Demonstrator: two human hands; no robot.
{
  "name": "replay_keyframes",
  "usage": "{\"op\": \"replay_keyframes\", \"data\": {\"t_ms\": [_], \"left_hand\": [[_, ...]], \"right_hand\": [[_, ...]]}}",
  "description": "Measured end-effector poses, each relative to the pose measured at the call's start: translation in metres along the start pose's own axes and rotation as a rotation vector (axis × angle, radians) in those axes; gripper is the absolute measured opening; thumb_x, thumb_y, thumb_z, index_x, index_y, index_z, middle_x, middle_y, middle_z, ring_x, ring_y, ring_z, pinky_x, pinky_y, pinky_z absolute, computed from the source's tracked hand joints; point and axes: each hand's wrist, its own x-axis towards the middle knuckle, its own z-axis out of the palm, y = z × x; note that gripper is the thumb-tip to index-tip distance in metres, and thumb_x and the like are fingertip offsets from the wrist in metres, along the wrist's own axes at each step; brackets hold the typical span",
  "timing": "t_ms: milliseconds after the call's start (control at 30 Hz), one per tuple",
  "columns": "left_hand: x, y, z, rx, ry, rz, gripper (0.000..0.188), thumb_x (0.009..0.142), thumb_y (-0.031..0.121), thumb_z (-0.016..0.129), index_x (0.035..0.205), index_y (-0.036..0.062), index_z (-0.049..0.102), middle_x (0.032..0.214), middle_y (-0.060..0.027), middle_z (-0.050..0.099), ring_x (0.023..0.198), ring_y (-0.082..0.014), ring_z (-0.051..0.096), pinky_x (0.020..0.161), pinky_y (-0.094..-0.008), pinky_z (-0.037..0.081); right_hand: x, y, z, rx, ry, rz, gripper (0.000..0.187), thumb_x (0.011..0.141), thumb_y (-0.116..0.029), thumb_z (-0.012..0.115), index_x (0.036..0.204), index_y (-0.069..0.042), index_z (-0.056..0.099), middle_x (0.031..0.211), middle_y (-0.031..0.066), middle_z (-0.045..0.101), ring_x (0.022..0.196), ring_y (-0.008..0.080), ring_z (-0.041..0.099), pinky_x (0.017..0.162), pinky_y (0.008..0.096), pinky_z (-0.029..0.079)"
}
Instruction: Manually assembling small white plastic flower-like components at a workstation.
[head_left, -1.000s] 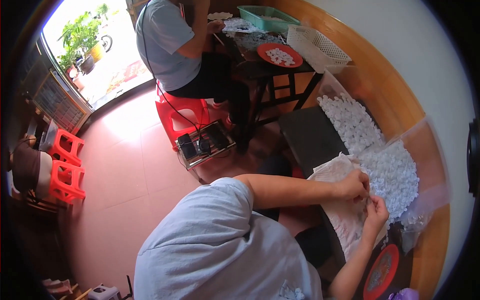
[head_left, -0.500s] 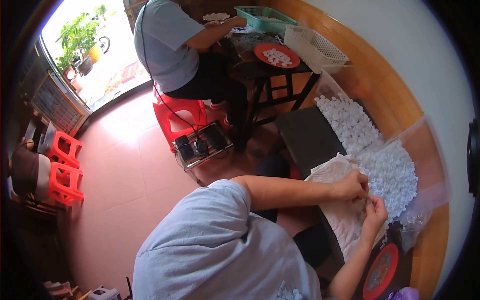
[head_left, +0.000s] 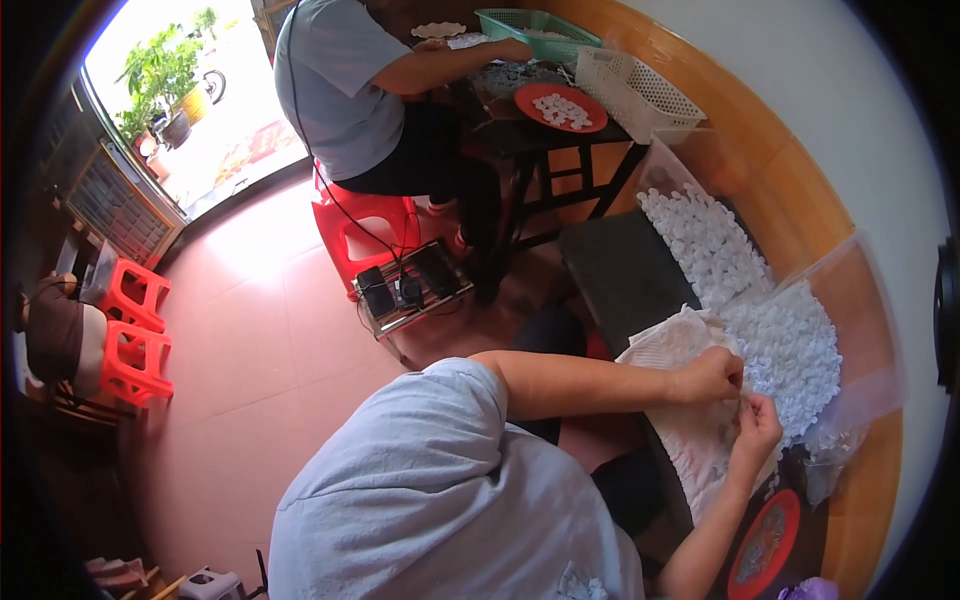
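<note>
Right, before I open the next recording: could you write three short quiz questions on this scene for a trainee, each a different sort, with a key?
1. Multiple choice. What lies beneath the camera wearer's left hand?
a) a green basket
b) a pale cloth
c) a white basket

2. True or false. The co-worker sits on a red stool.

3. Fill in the blank. On the co-worker's table, small white pieces lie on a plate whose colour is ____.

Key: 1. b; 2. true; 3. red.
</note>
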Motion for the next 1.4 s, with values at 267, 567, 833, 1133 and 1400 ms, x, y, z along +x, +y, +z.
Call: {"op": "replay_keyframes", "data": {"t_ms": [267, 567, 833, 1133, 1400], "left_hand": [[-0.003, 0.004, 0.003, 0.096, 0.02, 0.014, 0.014, 0.074, 0.009, 0.063, 0.079, -0.0033, 0.062, 0.07, -0.0166, 0.062, 0.066, -0.024, 0.061, 0.063, -0.0361, 0.048], [-0.002, 0.004, 0.008, -0.331, 0.029, -0.169, 0.009, 0.071, 0.005, 0.062, 0.076, -0.0025, 0.059, 0.065, -0.0096, 0.059, 0.057, -0.0181, 0.059, 0.047, -0.0317, 0.046], [0.002, 0.011, -0.009, -0.387, 0.043, -0.311, 0.005, 0.076, 0.002, 0.063, 0.077, -0.0013, 0.06, 0.064, -0.0064, 0.059, 0.05, -0.0136, 0.056, 0.043, -0.0272, 0.044], [0.0, 0.023, -0.006, -0.309, -0.004, -0.418, 0.007, 0.084, 0.008, 0.064, 0.086, 0.0023, 0.06, 0.068, -0.0022, 0.057, 0.052, -0.009, 0.052, 0.041, -0.022, 0.036], [0.0, 0.03, -0.005, -0.22, -0.017, -0.393, 0.008, 0.086, 0.008, 0.064, 0.086, 0.0016, 0.061, 0.067, -0.0018, 0.059, 0.052, -0.0086, 0.052, 0.041, -0.0215, 0.037]], "right_hand": [[-0.001, -0.002, 0.009, 0.133, 0.029, 0.112, 0.005, 0.089, -0.004, 0.058, 0.084, -0.003, 0.06, 0.067, -0.0041, 0.052, 0.058, 0.0033, 0.046, 0.05, 0.0183, 0.033], [-0.007, 0.008, 0.013, 0.23, 0.128, 0.129, 0.005, 0.09, -0.006, 0.058, 0.09, -0.003, 0.062, 0.076, -0.0029, 0.058, 0.065, 0.0049, 0.051, 0.057, 0.0184, 0.039], [0.006, -0.01, 0.002, 0.149, 0.136, 0.089, 0.011, 0.089, -0.006, 0.059, 0.097, -0.003, 0.066, 0.082, -0.0028, 0.061, 0.07, 0.0057, 0.054, 0.063, 0.0194, 0.043], [0.003, -0.019, 0.002, -0.056, 0.122, -0.143, 0.011, 0.089, 0.0, 0.056, 0.098, 0.001, 0.062, 0.083, 0.0014, 0.063, 0.076, 0.0075, 0.056, 0.07, 0.0226, 0.046], [0.006, -0.013, 0.002, -0.12, 0.068, -0.143, 0.009, 0.086, 0.002, 0.055, 0.093, 0.002, 0.061, 0.078, 0.0049, 0.064, 0.073, 0.0092, 0.058, 0.068, 0.0241, 0.047]]}}
